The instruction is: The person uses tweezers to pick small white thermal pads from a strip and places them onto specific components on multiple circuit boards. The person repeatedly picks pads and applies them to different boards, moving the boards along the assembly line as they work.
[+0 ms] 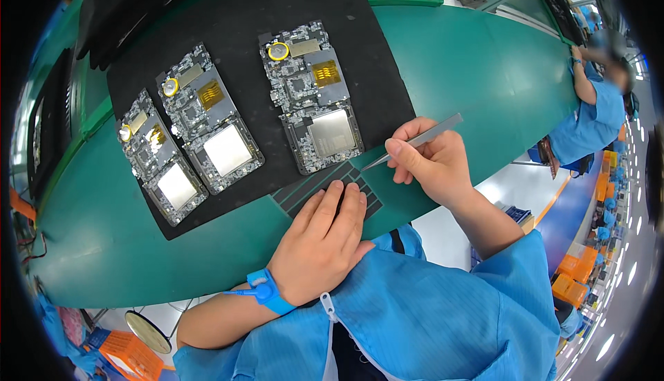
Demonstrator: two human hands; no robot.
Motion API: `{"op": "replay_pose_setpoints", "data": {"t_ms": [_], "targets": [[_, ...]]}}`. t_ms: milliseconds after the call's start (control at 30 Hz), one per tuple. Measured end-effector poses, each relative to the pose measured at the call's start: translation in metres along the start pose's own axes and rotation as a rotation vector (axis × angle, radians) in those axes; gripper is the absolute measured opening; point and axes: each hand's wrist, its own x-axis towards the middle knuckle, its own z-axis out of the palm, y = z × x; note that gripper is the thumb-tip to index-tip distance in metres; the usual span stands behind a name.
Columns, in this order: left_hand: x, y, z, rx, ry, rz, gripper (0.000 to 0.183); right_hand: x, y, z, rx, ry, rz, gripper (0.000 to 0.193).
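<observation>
My left hand (324, 232) lies flat with fingers stretched out on a sheet of dark strips (297, 193) at the table's near edge. Around that wrist is a blue wrist strap with a cord. Metal tweezers (422, 139) are pinched in my right hand (436, 160), their tip down at the sheet's upper right part. Just beyond the sheet lies a circuit board (311, 97) with a yellow-ringed coin cell, an amber tape patch and a silver plate. Two similar boards, a middle one (211, 118) and a left one (160, 158), lie side by side further left.
Under the boards is a black mat (242, 56) on the green table (477, 70). Dark equipment (138, 7) stands at the far left. A co-worker in blue (591, 115) sits at the table's right end. Orange bins (577, 263) stand on the right.
</observation>
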Motion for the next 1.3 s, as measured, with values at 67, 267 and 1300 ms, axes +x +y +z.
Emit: {"op": "replay_pose_setpoints", "data": {"t_ms": [67, 267, 1300], "targets": [[0.001, 0.001, 0.000, -0.002, -0.003, -0.008, 0.058, 0.000, -0.002, 0.000, -0.017, 0.009, 0.004, 0.022], [0.003, 0.003, 0.000, 0.030, -0.030, 0.005, 0.050, 0.002, -0.005, 0.000, -0.030, -0.004, 0.041, 0.022], [0.009, 0.011, 0.003, 0.156, -0.052, 0.016, 0.034, -0.005, 0.004, 0.000, 0.087, 0.028, -0.020, 0.019]]}}
